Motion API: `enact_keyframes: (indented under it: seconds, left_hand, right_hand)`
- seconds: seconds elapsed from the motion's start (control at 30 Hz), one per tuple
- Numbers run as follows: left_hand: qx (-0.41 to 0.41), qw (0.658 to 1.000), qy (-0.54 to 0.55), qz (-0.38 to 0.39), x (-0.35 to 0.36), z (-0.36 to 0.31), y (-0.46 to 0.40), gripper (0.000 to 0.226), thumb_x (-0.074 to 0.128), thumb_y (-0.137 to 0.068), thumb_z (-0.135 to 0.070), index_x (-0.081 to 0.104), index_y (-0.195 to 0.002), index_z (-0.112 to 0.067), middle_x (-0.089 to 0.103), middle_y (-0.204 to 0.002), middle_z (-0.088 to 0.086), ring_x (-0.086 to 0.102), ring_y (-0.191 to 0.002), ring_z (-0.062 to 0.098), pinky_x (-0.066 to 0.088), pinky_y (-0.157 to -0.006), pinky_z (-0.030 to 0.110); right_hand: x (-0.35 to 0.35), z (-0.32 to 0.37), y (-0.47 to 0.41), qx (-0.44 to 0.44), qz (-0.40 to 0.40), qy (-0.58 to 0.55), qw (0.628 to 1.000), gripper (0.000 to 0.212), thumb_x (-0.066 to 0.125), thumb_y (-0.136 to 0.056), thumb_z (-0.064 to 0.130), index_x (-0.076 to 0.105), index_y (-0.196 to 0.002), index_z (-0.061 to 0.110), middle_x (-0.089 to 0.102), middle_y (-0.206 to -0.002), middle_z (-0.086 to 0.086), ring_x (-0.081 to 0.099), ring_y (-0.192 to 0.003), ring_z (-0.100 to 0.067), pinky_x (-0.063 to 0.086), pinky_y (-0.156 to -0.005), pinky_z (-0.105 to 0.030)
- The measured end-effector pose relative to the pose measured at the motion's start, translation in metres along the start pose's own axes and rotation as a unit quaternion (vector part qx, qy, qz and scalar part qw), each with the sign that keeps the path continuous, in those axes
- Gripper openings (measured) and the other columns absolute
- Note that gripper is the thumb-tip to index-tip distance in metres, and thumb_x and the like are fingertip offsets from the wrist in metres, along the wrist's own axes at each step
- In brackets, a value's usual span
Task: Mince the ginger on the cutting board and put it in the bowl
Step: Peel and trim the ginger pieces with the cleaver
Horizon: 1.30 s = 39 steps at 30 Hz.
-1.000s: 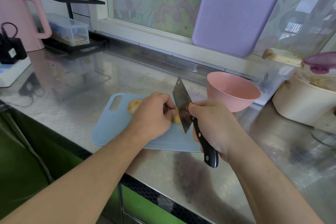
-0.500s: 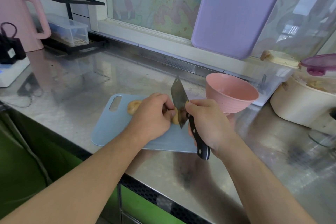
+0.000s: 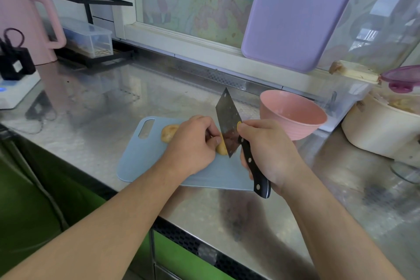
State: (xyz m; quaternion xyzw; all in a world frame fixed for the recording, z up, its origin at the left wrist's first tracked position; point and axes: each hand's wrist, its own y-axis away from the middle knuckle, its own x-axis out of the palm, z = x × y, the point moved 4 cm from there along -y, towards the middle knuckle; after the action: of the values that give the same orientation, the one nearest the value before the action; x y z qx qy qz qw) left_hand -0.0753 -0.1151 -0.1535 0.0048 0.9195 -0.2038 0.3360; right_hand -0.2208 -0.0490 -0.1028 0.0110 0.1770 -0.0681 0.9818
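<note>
The ginger (image 3: 169,132) lies near the middle of the blue cutting board (image 3: 141,154), which sits at the front edge of the steel counter (image 3: 91,107). The left hand (image 3: 193,143) curls its fingers over the ginger, holding it down. The right hand (image 3: 268,150) grips the black handle of the cleaver (image 3: 228,123), blade resting against the ginger's right end. The pink bowl (image 3: 293,116) stands just beyond the board's right far corner.

Home kitchen, steel counter (image 3: 91,107), pink kettle (image 3: 25,22), cutting board (image 3: 141,157), window sill
</note>
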Motion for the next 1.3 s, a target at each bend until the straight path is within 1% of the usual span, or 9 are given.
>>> enact_keyframes:
  seconds: [0.23,0.37,0.43,0.6,0.73,0.9,0.97,1.13,1.3]
  left_hand:
    - [0.007,1.0,-0.002,-0.004,0.0008,0.0008,-0.001,0.016,0.075,-0.09,-0.014,0.066,-0.079,-0.022,0.06,-0.086,-0.009,0.058,-0.075,0.003,0.04,-0.064,0.01]
    - [0.003,1.0,0.001,-0.005,0.0013,0.0013,-0.001,0.016,0.075,-0.09,-0.014,0.066,-0.079,-0.023,0.06,-0.086,-0.009,0.058,-0.074,0.003,0.04,-0.064,0.01]
    - [0.001,1.0,0.001,-0.005,0.0014,0.0016,-0.0011,0.017,0.075,-0.09,-0.014,0.066,-0.078,-0.023,0.06,-0.086,-0.01,0.058,-0.075,0.003,0.039,-0.064,0.01]
    - [0.0,1.0,0.003,-0.003,0.002,0.0017,-0.001,0.018,0.075,-0.09,-0.013,0.067,-0.078,-0.024,0.061,-0.086,-0.01,0.059,-0.076,0.005,0.042,-0.065,0.014]
    - [0.001,1.0,0.006,-0.002,0.0025,0.0015,-0.0011,0.016,0.075,-0.09,-0.013,0.067,-0.079,-0.023,0.062,-0.087,-0.009,0.06,-0.077,0.005,0.044,-0.067,0.015]
    - [0.002,1.0,0.006,-0.004,0.0021,0.0018,-0.0014,0.018,0.075,-0.09,-0.013,0.067,-0.078,-0.024,0.062,-0.088,-0.009,0.06,-0.078,0.005,0.048,-0.07,0.022]
    - [0.003,1.0,0.008,-0.004,0.0024,0.0017,-0.0012,0.018,0.074,-0.089,-0.013,0.067,-0.078,-0.024,0.062,-0.087,-0.009,0.061,-0.078,0.005,0.048,-0.071,0.023]
    - [0.004,1.0,0.002,-0.005,0.0017,0.0028,-0.0017,0.015,0.074,-0.09,-0.014,0.068,-0.08,-0.023,0.062,-0.088,-0.009,0.06,-0.077,0.004,0.044,-0.067,0.014]
    - [0.009,1.0,0.003,-0.009,0.0025,0.0029,-0.0022,0.016,0.075,-0.089,-0.013,0.067,-0.078,-0.022,0.062,-0.085,-0.008,0.06,-0.075,0.004,0.042,-0.064,0.009]
  right_hand:
    - [0.0003,0.0021,0.0019,0.001,0.002,0.017,1.0,0.034,0.047,-0.1,0.011,0.057,-0.068,0.007,0.049,-0.045,-0.013,0.036,-0.036,-0.021,0.035,-0.042,-0.026]
    - [-0.0004,0.0021,-0.0005,0.008,0.001,0.025,1.0,0.032,0.047,-0.1,0.013,0.059,-0.079,-0.009,0.05,-0.046,-0.014,0.037,-0.037,-0.022,0.036,-0.041,-0.025]
    - [-0.0002,0.0029,-0.0023,0.006,-0.001,0.033,0.999,0.032,0.047,-0.1,0.013,0.061,-0.084,-0.012,0.051,-0.045,-0.013,0.038,-0.036,-0.021,0.036,-0.041,-0.025]
    - [0.0012,0.0036,-0.0044,0.004,-0.009,0.027,1.0,0.034,0.046,-0.101,0.011,0.057,-0.076,-0.009,0.051,-0.044,-0.011,0.038,-0.034,-0.02,0.034,-0.04,-0.025]
    - [-0.0007,0.0035,-0.0037,0.001,-0.011,0.027,1.0,0.034,0.046,-0.103,0.012,0.057,-0.087,-0.015,0.051,-0.045,-0.012,0.039,-0.034,-0.02,0.034,-0.04,-0.024]
    - [-0.0001,0.0038,-0.0034,0.006,-0.005,0.027,1.0,0.034,0.046,-0.103,0.013,0.057,-0.078,-0.008,0.051,-0.046,-0.013,0.039,-0.035,-0.021,0.036,-0.038,-0.026]
    - [-0.0002,0.0039,-0.0033,0.008,-0.005,0.024,1.0,0.033,0.047,-0.103,0.013,0.057,-0.082,-0.011,0.051,-0.046,-0.013,0.039,-0.035,-0.021,0.036,-0.038,-0.025]
    - [0.0006,0.004,-0.0026,0.009,-0.001,0.023,1.0,0.034,0.047,-0.104,0.014,0.059,-0.091,-0.015,0.051,-0.048,-0.016,0.039,-0.036,-0.022,0.037,-0.037,-0.025]
    - [0.0028,0.0052,-0.003,0.006,-0.015,0.058,0.998,0.033,0.045,-0.102,0.013,0.056,-0.085,-0.013,0.052,-0.046,-0.014,0.039,-0.033,-0.021,0.034,-0.04,-0.024]
